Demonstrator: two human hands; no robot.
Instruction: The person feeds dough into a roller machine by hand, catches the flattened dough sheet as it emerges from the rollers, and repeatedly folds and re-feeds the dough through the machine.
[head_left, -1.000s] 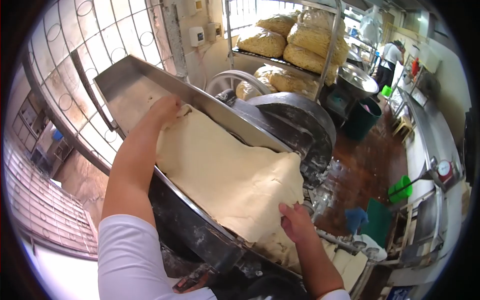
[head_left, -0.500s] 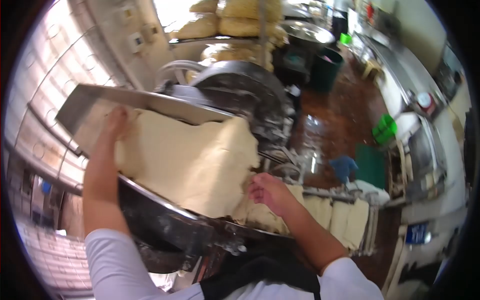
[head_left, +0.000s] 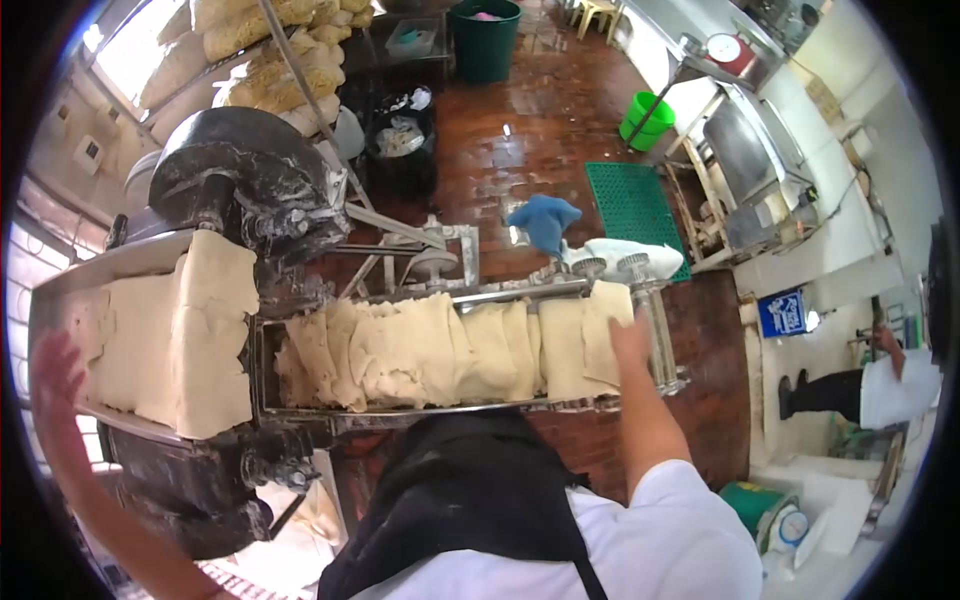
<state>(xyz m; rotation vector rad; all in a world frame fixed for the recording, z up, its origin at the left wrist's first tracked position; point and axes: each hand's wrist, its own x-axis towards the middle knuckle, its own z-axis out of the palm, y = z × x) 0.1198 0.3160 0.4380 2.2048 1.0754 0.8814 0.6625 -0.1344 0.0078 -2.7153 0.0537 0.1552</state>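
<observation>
A thick pale dough sheet (head_left: pixel 212 335) lies in the metal tray (head_left: pixel 55 290) of the dough roller machine on my left. My left hand (head_left: pixel 60 368) is open, its fingers spread, by the tray's outer end beside the dough. To the right runs a long trough-like bed (head_left: pixel 440 408) holding folded, overlapping dough (head_left: pixel 405 350). At its far right end, my right hand (head_left: pixel 630 342) grips the edge of the last dough flap (head_left: pixel 603 335); its fingertips are partly hidden.
A large floury drum (head_left: pixel 235 165) stands behind the tray. A blue cloth (head_left: pixel 545 220) and a white bundle (head_left: pixel 630 257) are beyond the bed. A green bucket (head_left: pixel 648 120) and green mat (head_left: pixel 630 205) are farther off. Another person (head_left: pixel 895 385) stands at far right.
My view has turned right. My right hand has moved from beside the tray's dough to the bed's right end. My left hand has come off the tray's dough and opened.
</observation>
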